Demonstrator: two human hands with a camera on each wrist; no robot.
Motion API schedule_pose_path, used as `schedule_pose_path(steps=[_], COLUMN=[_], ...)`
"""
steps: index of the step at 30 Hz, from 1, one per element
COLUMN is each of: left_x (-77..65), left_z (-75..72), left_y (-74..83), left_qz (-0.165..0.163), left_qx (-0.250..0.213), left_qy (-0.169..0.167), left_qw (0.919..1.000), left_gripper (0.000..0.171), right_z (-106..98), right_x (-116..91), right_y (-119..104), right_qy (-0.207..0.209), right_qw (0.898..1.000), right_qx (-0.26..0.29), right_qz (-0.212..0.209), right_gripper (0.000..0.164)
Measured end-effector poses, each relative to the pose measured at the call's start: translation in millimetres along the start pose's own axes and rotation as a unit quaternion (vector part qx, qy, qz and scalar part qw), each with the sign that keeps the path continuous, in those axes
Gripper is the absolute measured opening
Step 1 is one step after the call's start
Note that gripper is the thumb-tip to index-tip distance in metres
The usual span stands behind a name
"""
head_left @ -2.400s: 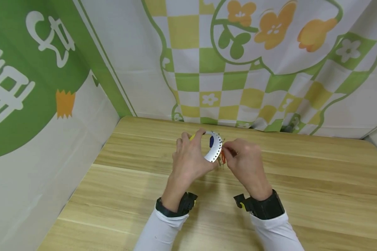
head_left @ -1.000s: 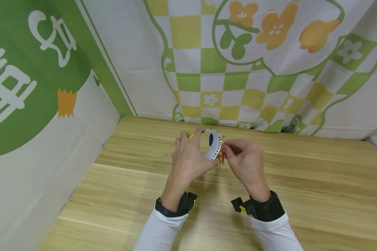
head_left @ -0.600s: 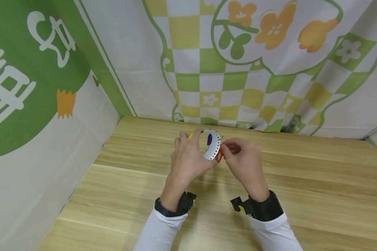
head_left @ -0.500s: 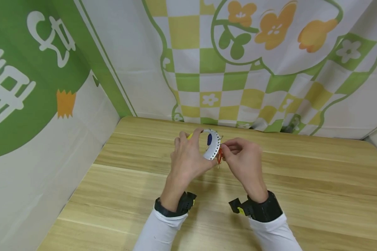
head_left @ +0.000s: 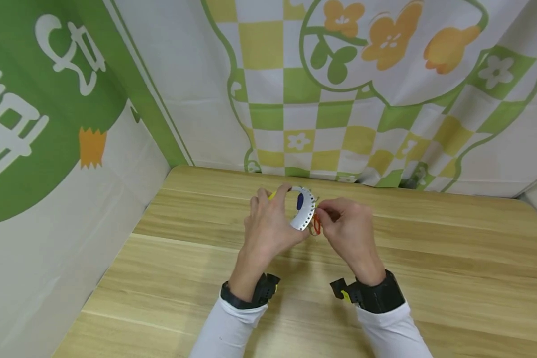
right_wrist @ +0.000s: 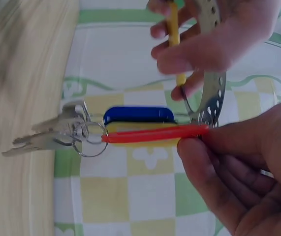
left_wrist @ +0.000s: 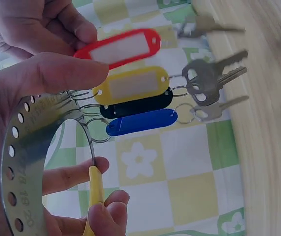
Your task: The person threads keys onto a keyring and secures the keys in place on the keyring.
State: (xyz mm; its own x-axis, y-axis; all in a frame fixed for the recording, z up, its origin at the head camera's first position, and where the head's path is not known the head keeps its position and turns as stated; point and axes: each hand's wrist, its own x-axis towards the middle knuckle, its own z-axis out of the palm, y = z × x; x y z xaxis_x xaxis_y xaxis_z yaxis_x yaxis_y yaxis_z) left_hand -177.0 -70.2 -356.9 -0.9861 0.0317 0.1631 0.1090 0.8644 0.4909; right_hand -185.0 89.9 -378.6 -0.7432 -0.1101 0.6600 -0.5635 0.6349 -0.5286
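Note:
My left hand [head_left: 268, 223] grips a curved metal key holder [left_wrist: 24, 157] with numbered holes along its edge and a yellow grip [left_wrist: 96, 184]. My right hand [head_left: 349, 228] pinches the ring end of a red key tag [left_wrist: 125, 48], close against the holder's edge. Whether its ring passes through a hole is hidden by the fingers. A yellow tag [left_wrist: 133, 84], a black tag [left_wrist: 138, 106] and a blue tag [left_wrist: 142, 122] hang from the holder by small rings. Metal keys [left_wrist: 204, 81] dangle from the tags' far ends; the red tag's key is blurred.
Both hands are above a wooden table [head_left: 183, 278]. A checked green, yellow and white curtain [head_left: 331, 119] hangs along its back edge, and a green and white panel [head_left: 130, 199] stands on the left. Each wrist carries a black camera strap [head_left: 382, 293].
The red tag has swung and turned beneath my right fingertips, now a little further right than half a second ago. Both hands shift only slightly, and the left keeps its grip on the holder.

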Motion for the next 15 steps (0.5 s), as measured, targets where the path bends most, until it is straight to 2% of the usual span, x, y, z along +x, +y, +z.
schedule_pose_path(steps=[3,5,7,9,12,15], left_x=[0.0,-0.2,-0.2,-0.2,0.1,0.3], left_z=[0.1,0.1,0.2,0.1,0.2,0.3], left_y=[-0.4,-0.9,-1.2,-1.5,-2.0,-2.1], left_qz=[-0.005,-0.007,-0.006,-0.007,-0.007,-0.007], left_qx=[0.002,0.001,0.001,-0.001,-0.003,-0.005], left_qy=[-0.003,-0.002,0.002,0.007,0.013,0.016], left_qw=[1.0,1.0,1.0,1.0,0.9999,0.9998], left_gripper=[0.095,0.096,0.095,0.095,0.094,0.095], right_z=[0.3,1.2,2.9,4.8,6.4,6.6], right_x=[0.2,0.4,0.2,-0.2,-0.9,-1.4], right_y=[1.8,1.6,-0.5,-3.9,-9.3,-12.0], right_qy=[-0.002,-0.002,-0.003,-0.008,-0.01,-0.005], right_qw=[0.999,1.0,1.0,0.998,0.988,0.983], right_qx=[-0.014,-0.016,-0.005,0.016,0.056,0.068], right_qz=[-0.032,-0.025,0.011,0.066,0.144,0.171], right_gripper=[0.006,0.005,0.003,0.005,0.009,0.01])
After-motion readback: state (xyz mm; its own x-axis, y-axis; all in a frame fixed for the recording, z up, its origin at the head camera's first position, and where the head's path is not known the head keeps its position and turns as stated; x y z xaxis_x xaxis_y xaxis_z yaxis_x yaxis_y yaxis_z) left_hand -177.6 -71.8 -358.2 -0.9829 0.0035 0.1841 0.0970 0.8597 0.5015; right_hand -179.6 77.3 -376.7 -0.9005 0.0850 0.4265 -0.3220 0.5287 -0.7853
